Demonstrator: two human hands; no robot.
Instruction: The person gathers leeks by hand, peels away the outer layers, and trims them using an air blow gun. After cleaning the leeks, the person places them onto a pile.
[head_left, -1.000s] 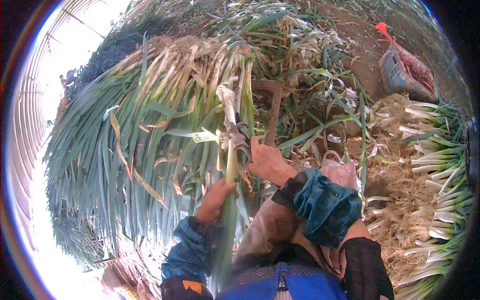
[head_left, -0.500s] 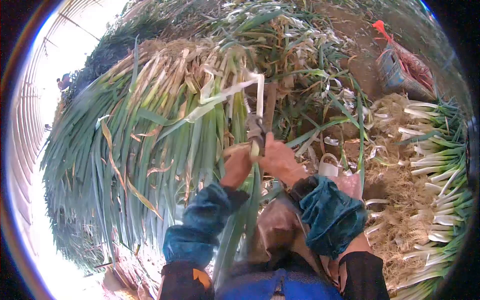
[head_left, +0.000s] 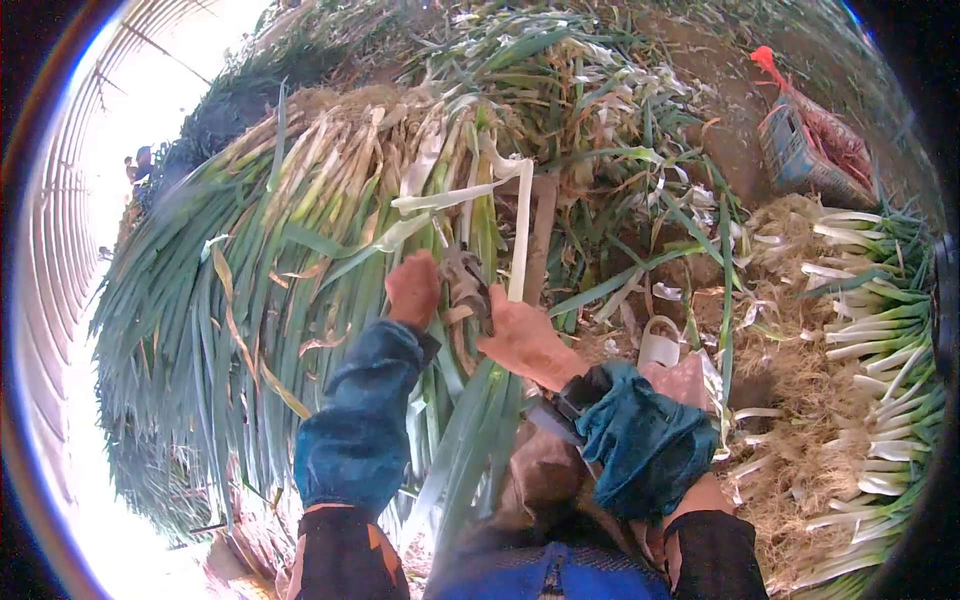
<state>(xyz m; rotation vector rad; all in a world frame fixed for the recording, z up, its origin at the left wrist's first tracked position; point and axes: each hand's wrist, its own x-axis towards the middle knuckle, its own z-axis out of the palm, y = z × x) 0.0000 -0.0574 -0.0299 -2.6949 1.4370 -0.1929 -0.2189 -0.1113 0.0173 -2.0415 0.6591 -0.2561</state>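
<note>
My left hand [head_left: 413, 290] is closed in a fist in front of the stacked green onions [head_left: 330, 190]. Whether anything is in its fingers is hidden. My right hand [head_left: 530, 340] is closed, fingers curled around what looks like a green onion [head_left: 521, 230]. A pale white length rises above this hand, and long green leaves [head_left: 475, 430] hang below it toward my lap. Between the hands stands a greyish fixture [head_left: 465, 280], close to my right fingers, its details blurred. Strips of whitish peel [head_left: 450, 198] dangle across the top of the pale stalk.
Peeled white-stemmed onions [head_left: 885, 375] lie in a row along the right, beside heaped roots [head_left: 800, 400]. A crate [head_left: 815, 150] with red netting stands at the back right. A wooden post [head_left: 542, 240] rises behind the fixture. Loose leaves and peelings litter the ground.
My hands were together at the fixture. The left hand has moved left and up, away from the right, which shifted slightly down. The peel strips hang differently.
</note>
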